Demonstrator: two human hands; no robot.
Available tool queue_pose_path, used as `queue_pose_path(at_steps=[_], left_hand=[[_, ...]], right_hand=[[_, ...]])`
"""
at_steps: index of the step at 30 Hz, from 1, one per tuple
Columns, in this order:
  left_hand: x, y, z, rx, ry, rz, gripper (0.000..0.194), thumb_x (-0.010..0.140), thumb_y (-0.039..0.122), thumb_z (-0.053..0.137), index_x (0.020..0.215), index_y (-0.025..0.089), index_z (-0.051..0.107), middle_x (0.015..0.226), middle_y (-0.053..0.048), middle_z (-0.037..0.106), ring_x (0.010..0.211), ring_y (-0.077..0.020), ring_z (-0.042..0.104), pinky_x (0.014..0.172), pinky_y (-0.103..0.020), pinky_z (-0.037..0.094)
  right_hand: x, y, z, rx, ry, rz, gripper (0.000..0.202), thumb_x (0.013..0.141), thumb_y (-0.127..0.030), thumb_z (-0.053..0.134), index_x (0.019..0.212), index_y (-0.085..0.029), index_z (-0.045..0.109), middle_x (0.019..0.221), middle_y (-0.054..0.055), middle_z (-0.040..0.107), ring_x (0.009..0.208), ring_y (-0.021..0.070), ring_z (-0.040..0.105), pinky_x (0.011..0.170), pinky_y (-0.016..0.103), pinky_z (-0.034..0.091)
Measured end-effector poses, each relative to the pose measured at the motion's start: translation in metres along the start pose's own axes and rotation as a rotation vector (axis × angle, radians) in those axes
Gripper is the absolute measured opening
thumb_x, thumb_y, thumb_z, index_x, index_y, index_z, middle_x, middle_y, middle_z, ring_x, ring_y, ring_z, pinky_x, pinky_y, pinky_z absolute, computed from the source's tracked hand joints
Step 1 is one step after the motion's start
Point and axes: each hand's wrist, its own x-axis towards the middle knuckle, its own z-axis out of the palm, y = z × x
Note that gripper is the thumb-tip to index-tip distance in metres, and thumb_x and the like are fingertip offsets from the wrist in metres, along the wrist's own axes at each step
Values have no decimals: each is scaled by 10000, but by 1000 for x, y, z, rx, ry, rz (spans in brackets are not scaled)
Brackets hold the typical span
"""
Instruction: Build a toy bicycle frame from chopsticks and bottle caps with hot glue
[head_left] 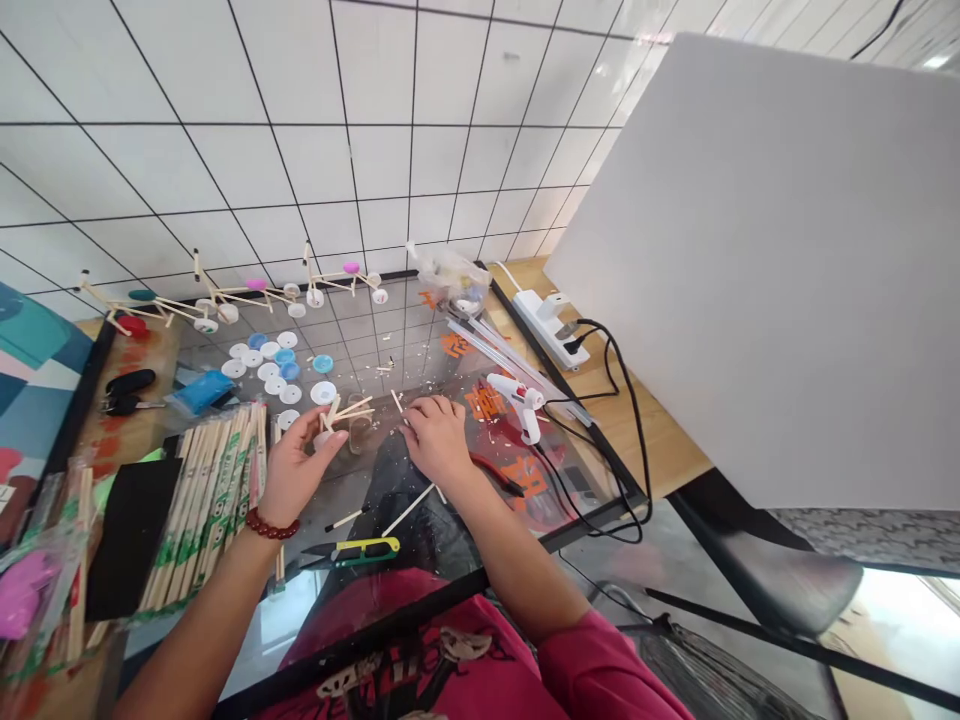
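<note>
My left hand (pixel 294 468) pinches a small frame of wooden sticks (pixel 351 408) by its near end, where several pieces join. Part of that joint is hidden by my fingers. To its right, my right hand (pixel 435 438) reaches low over the glass tabletop with fingers curled, its tips closed on a short wooden stick (pixel 397 402). Loose white plastic discs (pixel 323 392) and blue discs (pixel 322 364) lie beyond my left hand. A white glue gun (pixel 517 400) rests right of my right hand. Red-handled pliers (pixel 499 474) lie partly under my right forearm.
Finished stick models (pixel 341 280) with disc wheels line the wall side. Bundled wrapped chopsticks (pixel 210 500) lie left, yellow-green thread snips (pixel 367 548) in front. Clear glue sticks (pixel 517 360), a power strip (pixel 551 325) and looping black cables (pixel 637 440) occupy the right. A white panel (pixel 780 260) stands there.
</note>
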Motion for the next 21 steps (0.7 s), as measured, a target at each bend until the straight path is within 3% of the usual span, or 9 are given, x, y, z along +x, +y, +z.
queue_pose_path(at_steps=[4, 7, 10, 13, 18, 21], left_hand=[[-7, 5, -5, -266, -122, -48, 600, 720, 566, 765, 1205, 229, 659, 1197, -116, 721, 1099, -296, 671, 926, -431, 534], [-10, 4, -7, -308, -211, -53, 567, 749, 551, 754, 1218, 243, 671, 1178, -116, 733, 1092, -303, 675, 907, -435, 543], [-10, 1, -8, -245, -249, -23, 555, 801, 520, 724, 1277, 244, 644, 1196, -119, 733, 1104, -292, 672, 905, -406, 543], [-10, 0, -9, -137, -256, -14, 605, 762, 506, 767, 1286, 233, 637, 1265, -129, 708, 1141, -304, 662, 913, -393, 552], [-13, 4, -11, 19, -314, -11, 742, 615, 440, 882, 1287, 247, 633, 1354, -108, 663, 1163, -317, 656, 992, -454, 537], [-13, 9, -12, 31, -233, -15, 765, 606, 445, 882, 1296, 235, 627, 1297, -109, 696, 1117, -308, 678, 1010, -480, 528]], right_hand=[[-1, -6, -4, 141, 91, -27, 317, 934, -267, 612, 1247, -218, 630, 1250, 88, 671, 1200, 260, 518, 1001, 421, 290], [-4, -13, -7, 358, 153, -78, 322, 937, -282, 619, 1253, -228, 622, 1160, 59, 718, 1121, 211, 600, 977, 368, 331], [-6, -17, -7, 451, 189, -126, 172, 948, -254, 608, 1100, -244, 686, 1025, 25, 759, 999, 180, 655, 950, 352, 331], [-5, -17, -5, 428, 183, -125, 114, 958, -223, 599, 974, -244, 710, 955, 9, 772, 924, 161, 667, 944, 354, 315], [-2, -16, -2, 378, 137, -82, 101, 958, -209, 607, 956, -240, 703, 959, -3, 772, 937, 154, 662, 957, 358, 292], [-2, -15, 0, 294, 74, -52, 139, 949, -225, 617, 1074, -239, 677, 1001, 15, 761, 977, 178, 645, 955, 377, 285]])
